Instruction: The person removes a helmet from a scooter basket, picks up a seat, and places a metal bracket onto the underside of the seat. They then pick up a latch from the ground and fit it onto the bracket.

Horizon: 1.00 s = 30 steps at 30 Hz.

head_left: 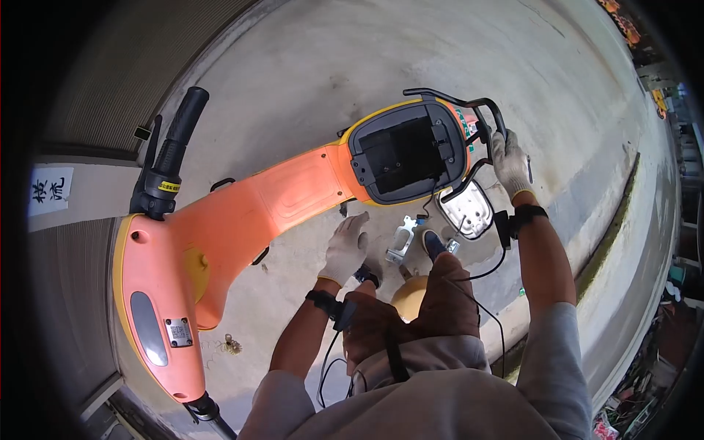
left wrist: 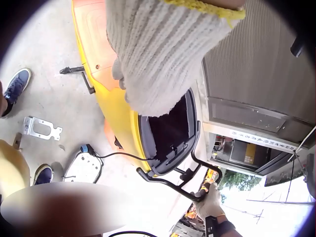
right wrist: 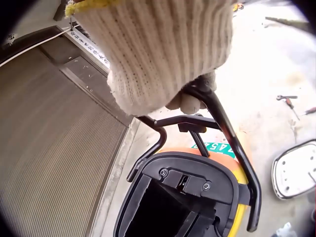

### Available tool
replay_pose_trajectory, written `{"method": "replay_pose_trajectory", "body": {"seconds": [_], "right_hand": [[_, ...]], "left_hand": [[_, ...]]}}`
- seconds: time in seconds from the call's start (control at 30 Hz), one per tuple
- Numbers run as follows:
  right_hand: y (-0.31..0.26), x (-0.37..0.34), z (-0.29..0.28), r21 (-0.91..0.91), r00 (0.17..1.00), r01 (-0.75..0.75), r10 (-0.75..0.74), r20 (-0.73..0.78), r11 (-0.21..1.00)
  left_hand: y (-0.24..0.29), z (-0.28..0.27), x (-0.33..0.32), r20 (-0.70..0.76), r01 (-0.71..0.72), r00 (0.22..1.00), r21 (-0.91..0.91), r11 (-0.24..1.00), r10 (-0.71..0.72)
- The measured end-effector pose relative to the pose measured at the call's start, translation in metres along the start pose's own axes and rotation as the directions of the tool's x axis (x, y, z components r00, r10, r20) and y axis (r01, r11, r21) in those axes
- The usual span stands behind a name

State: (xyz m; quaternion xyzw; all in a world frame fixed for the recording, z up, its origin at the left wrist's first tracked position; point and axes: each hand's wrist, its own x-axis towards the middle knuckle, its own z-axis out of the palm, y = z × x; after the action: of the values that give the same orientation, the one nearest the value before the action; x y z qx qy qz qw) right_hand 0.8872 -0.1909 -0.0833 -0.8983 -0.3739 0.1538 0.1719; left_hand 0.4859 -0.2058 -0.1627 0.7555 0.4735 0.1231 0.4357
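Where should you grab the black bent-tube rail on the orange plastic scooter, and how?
Probably best to grip the rail at its outer bend, coming from behind the scooter. There the tube is slim and sticks out clear of the body, so fingers can curl around it. The right hand, in a white knitted glove, holds it at that end.
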Motion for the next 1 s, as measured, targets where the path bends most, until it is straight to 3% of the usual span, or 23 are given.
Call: {"method": "replay_pose_trajectory", "body": {"seconds": [0.07,0.13,0.2,0.23,0.3,0.37,0.53,0.6,0.67,0.7,0.8,0.83,0.97,1.0], "right_hand": [[0.000,0.000,-0.001,0.046,1.000,0.006,-0.007,0.018,0.999],[0.016,0.005,0.011,0.056,0.995,0.070,-0.066,-0.081,0.996],[0.033,0.012,0.023,0.393,0.992,0.121,-0.103,-0.067,0.912],[0.020,0.002,0.017,0.510,0.999,0.036,-0.021,-0.036,0.860],[0.024,-0.002,0.026,0.575,0.997,0.065,-0.023,-0.080,0.815],[0.035,-0.002,0.037,0.662,0.983,0.147,-0.032,-0.182,0.735],[0.044,-0.006,0.049,0.733,0.932,0.332,-0.084,-0.354,0.594],[0.076,0.010,0.055,0.604,0.914,0.373,-0.167,-0.369,0.704],[0.077,0.011,0.061,0.583,0.872,0.459,-0.215,-0.440,0.670],[0.084,0.016,0.065,0.431,0.822,0.503,-0.261,-0.506,0.749],[0.061,0.014,0.066,0.523,0.784,0.528,-0.148,-0.603,0.668],[0.056,0.016,0.067,0.517,0.768,0.563,-0.176,-0.616,0.645],[0.050,0.028,0.057,0.584,0.834,0.506,-0.187,-0.519,0.634],[0.051,0.033,0.054,0.535,0.834,0.503,-0.218,-0.508,0.678]], "left_hand": [[-0.003,0.004,0.028,-0.086,-0.226,0.959,0.340,0.913,0.269],[-0.004,0.014,0.050,-0.021,-0.317,0.933,0.419,0.851,0.358],[-0.009,0.025,0.076,0.041,-0.394,0.900,0.499,0.772,0.433],[-0.014,0.032,0.087,0.061,-0.423,0.882,0.538,0.729,0.467],[-0.023,0.051,0.097,0.105,-0.462,0.861,0.568,0.681,0.497],[-0.026,0.062,0.106,0.080,-0.416,0.882,0.593,0.690,0.464],[-0.027,0.085,0.107,-0.213,-0.336,0.806,0.603,0.723,0.552],[-0.040,0.095,0.111,-0.319,-0.363,0.747,0.540,0.760,0.583],[-0.041,0.095,0.112,-0.320,-0.362,0.730,0.569,0.738,0.604],[-0.040,0.097,0.112,-0.337,-0.366,0.716,0.564,0.740,0.611],[-0.041,0.104,0.110,-0.414,-0.349,0.684,0.538,0.767,0.601],[-0.040,0.107,0.110,-0.439,-0.332,0.676,0.534,0.777,0.591],[-0.034,0.121,0.103,-0.548,-0.218,0.666,0.504,0.835,0.505],[-0.035,0.133,0.099,-0.633,-0.221,0.604,0.450,0.865,0.484]]}}
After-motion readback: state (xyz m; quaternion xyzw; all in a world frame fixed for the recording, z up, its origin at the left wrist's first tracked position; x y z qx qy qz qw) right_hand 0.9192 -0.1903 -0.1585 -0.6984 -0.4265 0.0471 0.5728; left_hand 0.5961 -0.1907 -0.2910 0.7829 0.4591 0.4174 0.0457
